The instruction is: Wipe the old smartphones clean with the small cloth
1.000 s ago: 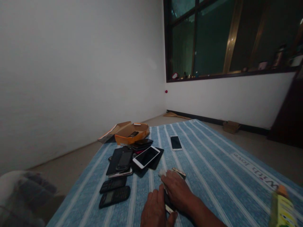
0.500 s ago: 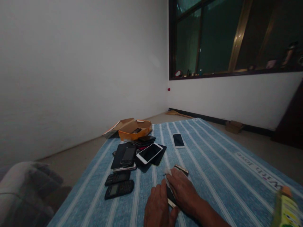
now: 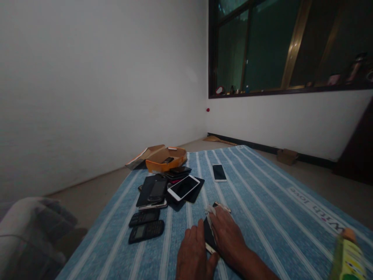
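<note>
A dark-screened smartphone with a pale edge lies on the striped cloth between my hands. My left hand grips its left side, fingers along the edge and thumb at the near end. Pressed on the screen's right side, my right hand has its fingers closed over a crumpled white tissue. Just beyond my right fingers, another phone is partly covered by the hand and tissue.
Blue striped cloth covers the surface. To the left lie two keypad phones, a pile of phones with a white smartphone on top, and an open orange box. Another white-edged smartphone lies farther off; a yellow-green bottle is at right.
My right hand and the tissue have slid slightly away along the phone, showing more of its screen. My left hand stays in nearly the same place.
</note>
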